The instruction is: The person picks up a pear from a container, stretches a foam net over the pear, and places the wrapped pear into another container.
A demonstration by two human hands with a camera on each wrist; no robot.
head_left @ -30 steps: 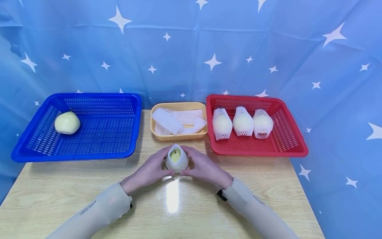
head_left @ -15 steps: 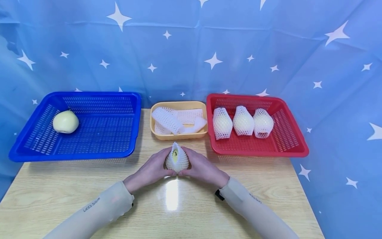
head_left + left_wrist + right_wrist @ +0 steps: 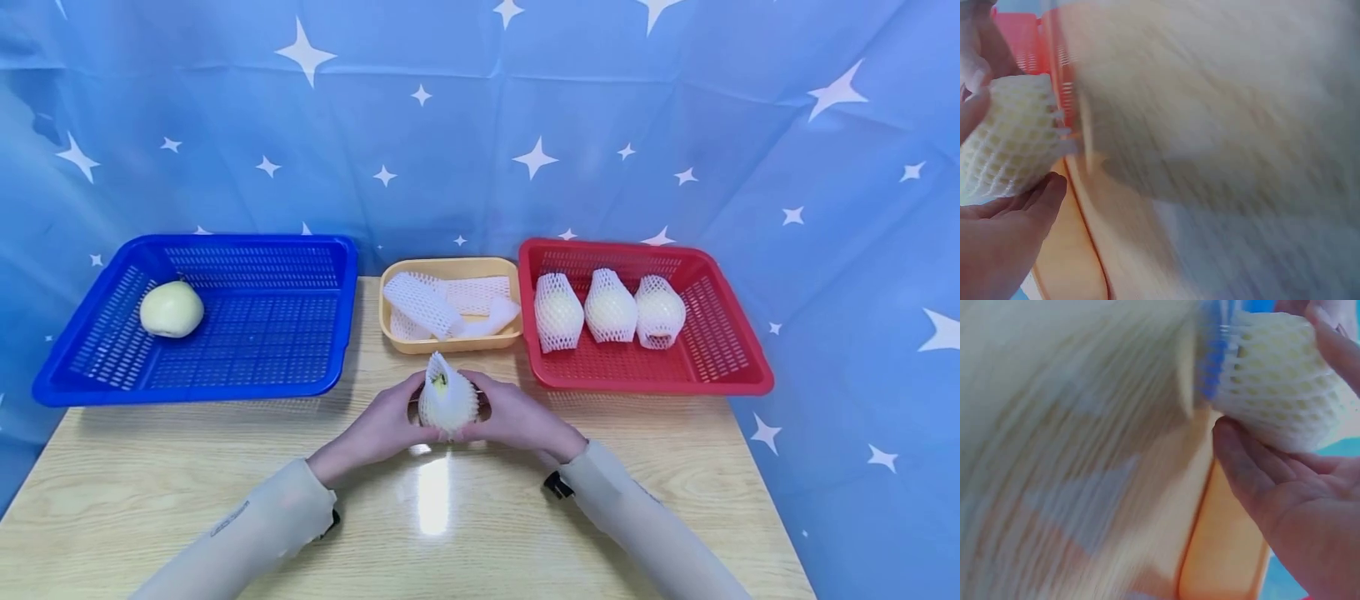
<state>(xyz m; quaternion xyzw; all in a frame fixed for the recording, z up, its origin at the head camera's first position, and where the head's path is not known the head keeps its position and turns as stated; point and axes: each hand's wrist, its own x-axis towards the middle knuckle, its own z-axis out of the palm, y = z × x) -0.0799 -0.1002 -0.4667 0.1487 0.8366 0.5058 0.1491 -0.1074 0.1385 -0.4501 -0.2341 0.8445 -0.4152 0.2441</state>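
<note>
Between both hands is a pale yellow-green pear in a white foam net sleeve [image 3: 447, 407], in the middle of the table's far half in the head view. My left hand [image 3: 393, 417] grips its left side, thumb near the front and fingers behind. From the other side my right hand [image 3: 504, 414] holds it in the same way. The net's top rises to a point, and the stem shows through its opening. In the left wrist view the netted pear [image 3: 1013, 137] has fingers above and below it. The right wrist view shows the net [image 3: 1285, 381] stretched closely round the fruit.
A blue basket [image 3: 225, 390] at the left holds one bare pear [image 3: 172, 309]. In the middle, a small tan tray [image 3: 450, 342] contains loose foam nets [image 3: 422, 304]. A red basket [image 3: 652, 385] at the right has three netted pears [image 3: 611, 308]. Behind hangs a blue star-patterned cloth.
The net's top opening has narrowed and drawn up to a point, covering more of the pear's top. Both hands keep holding the pear in nearly the same place.
</note>
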